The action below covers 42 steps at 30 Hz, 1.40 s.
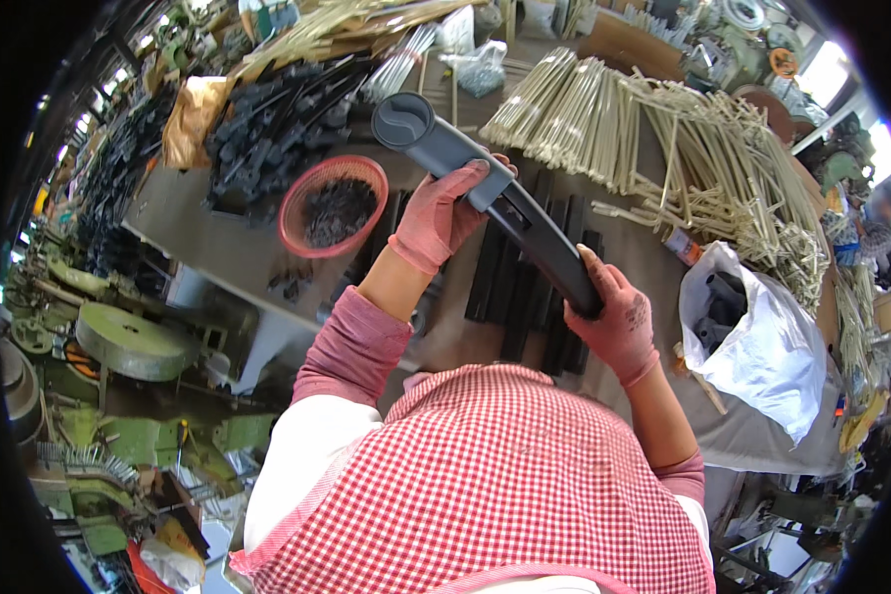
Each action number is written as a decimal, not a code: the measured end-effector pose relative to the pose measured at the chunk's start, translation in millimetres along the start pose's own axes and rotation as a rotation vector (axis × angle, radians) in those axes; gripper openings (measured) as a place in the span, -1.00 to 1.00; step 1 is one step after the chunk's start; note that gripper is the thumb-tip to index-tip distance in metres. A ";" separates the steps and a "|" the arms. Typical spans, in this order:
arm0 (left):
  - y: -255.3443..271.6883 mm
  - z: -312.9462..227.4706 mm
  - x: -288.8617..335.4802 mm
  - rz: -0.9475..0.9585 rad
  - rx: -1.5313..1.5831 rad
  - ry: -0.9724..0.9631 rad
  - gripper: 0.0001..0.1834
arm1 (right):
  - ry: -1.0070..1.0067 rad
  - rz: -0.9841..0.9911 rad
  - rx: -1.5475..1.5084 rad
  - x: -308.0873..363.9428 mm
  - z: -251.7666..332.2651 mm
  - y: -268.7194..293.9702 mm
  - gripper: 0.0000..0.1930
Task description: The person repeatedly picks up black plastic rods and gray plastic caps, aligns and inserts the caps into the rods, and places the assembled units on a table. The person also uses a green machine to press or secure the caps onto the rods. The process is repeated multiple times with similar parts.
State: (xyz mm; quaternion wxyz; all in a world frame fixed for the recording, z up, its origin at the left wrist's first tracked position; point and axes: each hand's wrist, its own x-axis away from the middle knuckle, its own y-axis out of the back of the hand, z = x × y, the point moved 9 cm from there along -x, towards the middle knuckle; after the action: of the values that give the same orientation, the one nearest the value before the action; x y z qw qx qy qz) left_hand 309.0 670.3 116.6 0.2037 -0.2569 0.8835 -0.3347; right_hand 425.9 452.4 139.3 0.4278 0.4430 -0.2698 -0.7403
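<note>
- A long dark bar (544, 247) slanted from far left to near right, held by a worker in both hands above a grey-brown table (190, 238).
- The left hand (444, 216), in a pink glove, was curled around the bar's farther half, its grip closed at a grey collar (493, 185).
- The right hand (619, 319), also pink-gloved, clasped the near right end between thumb and fingers.
- A round grey disc (403, 121) capped the bar's far left end, well clear of both hands.
- Black lengths (493, 272) lay side by side on the tabletop, beneath and near the bar.
- To the left, a red basket (286, 220) contained small black pieces (339, 210); beyond it spread a heap of dark parts (277, 124) and a crumpled brown sheet (194, 124).
- On the far right, pale rods (574, 114) stood out in dense bundles.
- A white sack (774, 361) gaped on the right, dark pieces (720, 309) showing at its mouth.
- The worker wore a red-and-white checked apron (525, 465); green machinery (134, 342) stood to the left of the table.
</note>
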 end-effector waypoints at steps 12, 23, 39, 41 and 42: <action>88.8 135.1 188.3 -0.666 0.318 0.483 -0.67 | 0.153 0.519 -0.131 11.8 18.4 -125.3 -0.31; 266.0 122.7 171.6 -1.231 0.661 -0.141 -0.70 | -0.344 0.307 0.141 94.9 -155.9 -137.3 -0.57; 263.7 283.6 -128.6 -0.582 -0.869 0.793 -0.70 | -0.860 0.285 -0.161 249.9 -175.3 -111.0 -0.63; 252.5 274.9 -127.5 -0.509 -0.597 0.670 -0.72 | -0.833 0.214 -0.093 244.5 -170.8 -96.3 -0.60; 243.6 259.1 -121.6 -0.525 -0.625 0.581 -0.71 | -0.858 0.234 -0.034 239.0 -171.5 -90.9 -0.59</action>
State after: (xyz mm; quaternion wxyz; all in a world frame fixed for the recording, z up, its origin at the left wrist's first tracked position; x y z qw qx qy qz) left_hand 464.9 772.9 -209.6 -0.2286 -0.4152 0.8674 -0.1516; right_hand 484.4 284.8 -112.3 0.3652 0.0550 -0.4592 -0.8079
